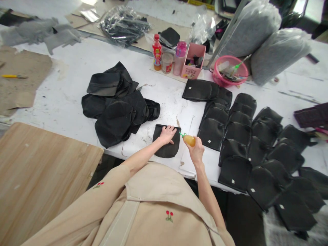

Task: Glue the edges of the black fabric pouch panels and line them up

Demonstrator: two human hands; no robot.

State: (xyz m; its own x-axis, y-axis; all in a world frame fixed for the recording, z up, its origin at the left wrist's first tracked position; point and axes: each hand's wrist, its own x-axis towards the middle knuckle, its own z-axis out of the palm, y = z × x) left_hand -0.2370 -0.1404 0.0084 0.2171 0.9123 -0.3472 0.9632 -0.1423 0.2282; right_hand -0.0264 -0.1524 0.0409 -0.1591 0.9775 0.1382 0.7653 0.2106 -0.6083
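Observation:
A black fabric piece [166, 150] with one rounded end lies flat at the near edge of the white table. My left hand [167, 134] rests on it with fingers spread, pressing its upper part. In my right hand [196, 151] is a squeeze glue bottle [189, 140] with amber contents and a green nozzle. The nozzle tip points left, at the upper right corner of the piece; whether it touches cannot be made out. To the left sits a loose heap of black pieces [115, 118]. Rows of overlapping black pieces [237, 172] lie to the right.
Behind stand a red-capped drink bottle [157, 54], a glass jar [167, 63], a pink bottle [180, 58], a pink box [192, 66] and a pink basket [229, 80] of tools. Large filled plastic bags [280, 54] are at back right. A wooden board [48, 181] lies at left.

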